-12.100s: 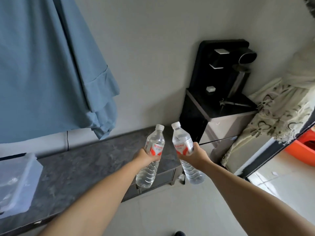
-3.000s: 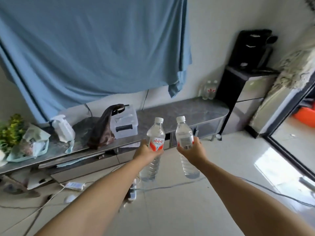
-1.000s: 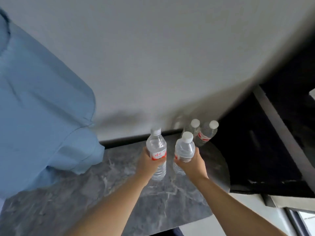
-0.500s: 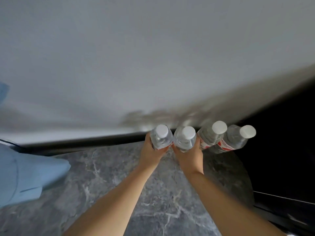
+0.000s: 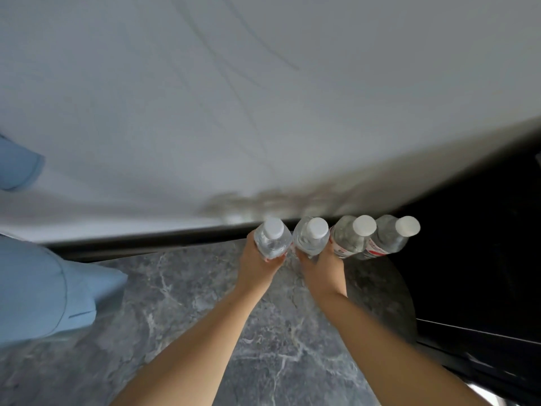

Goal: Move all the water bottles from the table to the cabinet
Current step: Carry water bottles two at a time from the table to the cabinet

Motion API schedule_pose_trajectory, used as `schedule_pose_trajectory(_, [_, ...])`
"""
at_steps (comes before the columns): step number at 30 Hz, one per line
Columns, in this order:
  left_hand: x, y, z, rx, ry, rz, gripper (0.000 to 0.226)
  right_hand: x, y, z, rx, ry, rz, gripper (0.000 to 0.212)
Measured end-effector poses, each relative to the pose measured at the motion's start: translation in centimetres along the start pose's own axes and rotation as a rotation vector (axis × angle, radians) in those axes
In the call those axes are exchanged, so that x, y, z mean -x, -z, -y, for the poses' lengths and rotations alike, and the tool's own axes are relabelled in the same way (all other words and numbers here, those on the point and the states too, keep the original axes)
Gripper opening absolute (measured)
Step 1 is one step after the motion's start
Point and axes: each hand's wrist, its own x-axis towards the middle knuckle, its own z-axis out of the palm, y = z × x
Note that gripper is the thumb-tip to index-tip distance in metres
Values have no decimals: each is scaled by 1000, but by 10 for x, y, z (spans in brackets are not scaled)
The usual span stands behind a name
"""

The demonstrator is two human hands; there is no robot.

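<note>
In the head view you are looking steeply down onto a grey marbled cabinet top point(image 5: 181, 317) that fills the lower half of the frame, veined in pale lines and rounded off at its right end. Along its far edge a dark strip runs across the middle of the frame, and above that a plain pale wall point(image 5: 263, 98) takes up the whole upper half, with the bottles' soft shadows falling on it just above the caps. A blue cloth point(image 5: 44, 291) hangs in at the left edge of the frame and overlaps the marbled surface there. A black unit point(image 5: 480, 273) closes off the right side of the frame, right against the cabinet's rounded end. Four clear water bottles with white caps stand in a row at the back of the surface, close to the wall, right of centre. Your left hand point(image 5: 256, 266) has its fingers curled round the leftmost bottle point(image 5: 272, 238), and your right hand point(image 5: 323, 269) grips the second bottle point(image 5: 311, 237) the same way; these two sit just beside each other. Whether their bases already rest on the surface is hidden by your hands. To their right the third bottle point(image 5: 352, 237) and the fourth bottle point(image 5: 390, 237), both with red and white labels, stand free of your hands, near the black unit.
</note>
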Motion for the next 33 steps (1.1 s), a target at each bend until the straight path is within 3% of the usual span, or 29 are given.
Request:
schedule_pose_trajectory(4, [4, 0, 6, -61, -15, 73, 35, 2, 9, 6, 77, 26, 42, 23])
schedule_pose_trajectory(7, [10, 3, 3, -46, 67, 83, 57, 5, 17, 11, 127, 36, 61, 18])
schedule_pose_trajectory(10, [24, 13, -18, -83, 154, 100, 84, 17, 32, 23, 180, 57, 86, 38])
schedule_pose_trajectory(13, [41, 28, -49, -143, 196, 114, 99, 32, 51, 37, 211, 13, 81, 35])
schedule_pose_trajectory(23, [105, 89, -173, -652, 72, 162, 73, 83, 135, 132, 516, 211, 153, 38])
schedule_pose_trajectory(27, [136, 115, -191, -681, 45, 129, 63, 105, 136, 159, 704, 368, 259, 40])
schedule_pose_trajectory(33, [209, 177, -166, -558, 222, -4, 50, 158, 75, 185, 1001, 612, 444, 36])
